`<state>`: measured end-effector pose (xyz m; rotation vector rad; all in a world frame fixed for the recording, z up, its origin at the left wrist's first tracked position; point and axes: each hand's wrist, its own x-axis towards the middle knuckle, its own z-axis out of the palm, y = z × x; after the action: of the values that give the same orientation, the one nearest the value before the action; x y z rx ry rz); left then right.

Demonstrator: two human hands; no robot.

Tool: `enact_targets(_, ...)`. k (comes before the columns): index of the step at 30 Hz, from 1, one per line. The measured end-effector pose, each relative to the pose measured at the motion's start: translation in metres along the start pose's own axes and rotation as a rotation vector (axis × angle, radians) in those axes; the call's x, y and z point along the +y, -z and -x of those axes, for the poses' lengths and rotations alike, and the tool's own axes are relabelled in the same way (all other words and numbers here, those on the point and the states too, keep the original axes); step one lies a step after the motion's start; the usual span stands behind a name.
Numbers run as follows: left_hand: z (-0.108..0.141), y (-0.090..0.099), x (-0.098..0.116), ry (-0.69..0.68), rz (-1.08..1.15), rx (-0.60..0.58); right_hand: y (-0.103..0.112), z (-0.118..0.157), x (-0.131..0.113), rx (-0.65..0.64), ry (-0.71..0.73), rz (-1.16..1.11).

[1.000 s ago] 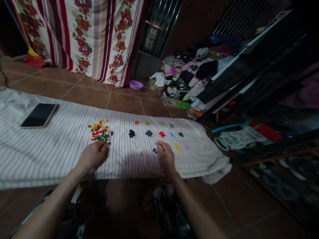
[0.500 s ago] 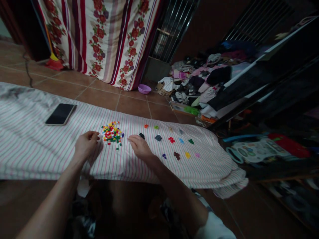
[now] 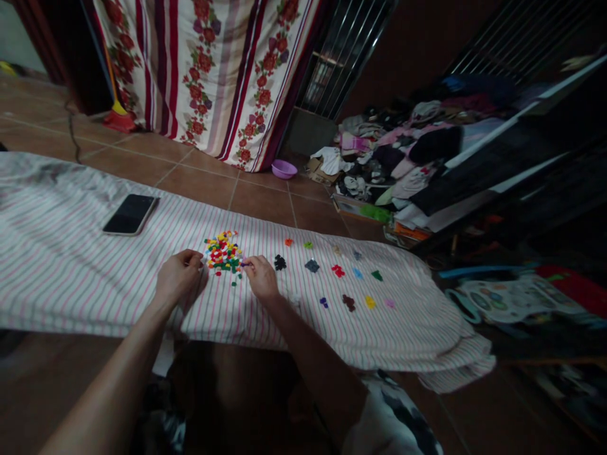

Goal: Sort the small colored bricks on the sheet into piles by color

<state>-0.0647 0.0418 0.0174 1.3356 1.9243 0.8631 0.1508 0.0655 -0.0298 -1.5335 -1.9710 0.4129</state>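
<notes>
A mixed pile of small coloured pieces lies on the striped cloth. At its left edge is my left hand, fingers curled together; what they hold, if anything, is too small to make out. My right hand pinches a small purple piece at the pile's right edge. To the right lie separate clusters sorted by colour, among them black pieces, dark grey pieces, red pieces, purple pieces, brown pieces and yellow pieces.
A phone rests on the cloth at the left. Beyond the cloth's far edge, a purple basin stands on the tiled floor by a floral curtain. A heap of clothes lies farther right.
My right hand has moved left to the pile and now pinches a purple piece, uncovering the black cluster. My left hand stays beside the pile. The view has shifted slightly.
</notes>
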Motion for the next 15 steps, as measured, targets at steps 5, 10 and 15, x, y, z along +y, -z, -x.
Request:
enact_targets(5, 0.001, -0.003, 0.001, 0.009, -0.006, -0.017, 0.0, 0.002, -0.006, 0.017, -0.035, 0.035)
enact_targets(10, 0.001, -0.005, 0.0, -0.01, -0.039, -0.021, -0.003, 0.007, -0.01, 0.068, -0.048, 0.037)
enact_targets(15, 0.005, -0.006, 0.009, -0.039, -0.1, 0.01, -0.003, 0.021, -0.004, 0.091, -0.044, -0.064)
